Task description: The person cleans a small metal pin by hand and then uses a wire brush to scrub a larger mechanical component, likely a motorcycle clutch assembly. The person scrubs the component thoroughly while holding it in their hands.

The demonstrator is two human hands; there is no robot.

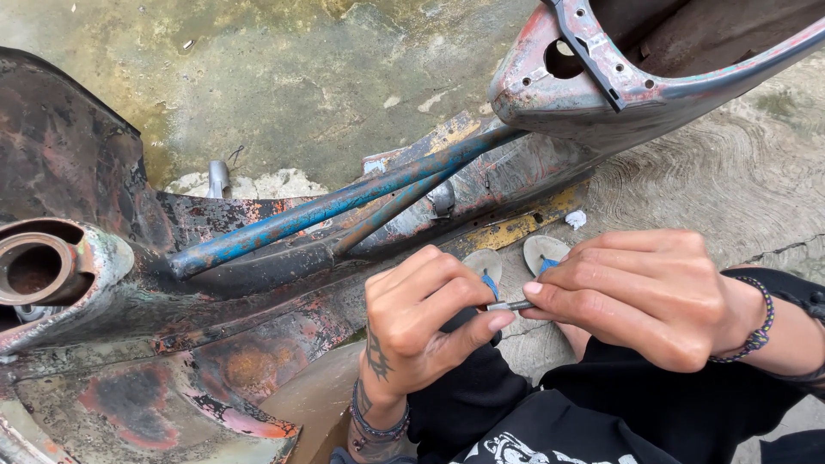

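Note:
Both my hands meet low in the view over my lap. My left hand (421, 326), tattooed at the wrist and wearing bracelets, pinches one end of a small grey threaded bolt (513, 305) between thumb and fingers. My right hand (644, 296), with a beaded bracelet, grips the bolt's other end with thumb and forefinger. The bolt lies level between the two hands; most of it is hidden by my fingers. Just beyond my hands stands a stripped, rusty scooter frame (112, 283) with a blue tube (344, 202) running across it.
The frame's steering tube opening (34, 266) is at far left, and its rear shell (601, 77) rises at top right. My feet in grey sandals with blue straps (541, 253) rest on stained concrete floor (284, 77). My knees in black clothing fill the bottom right.

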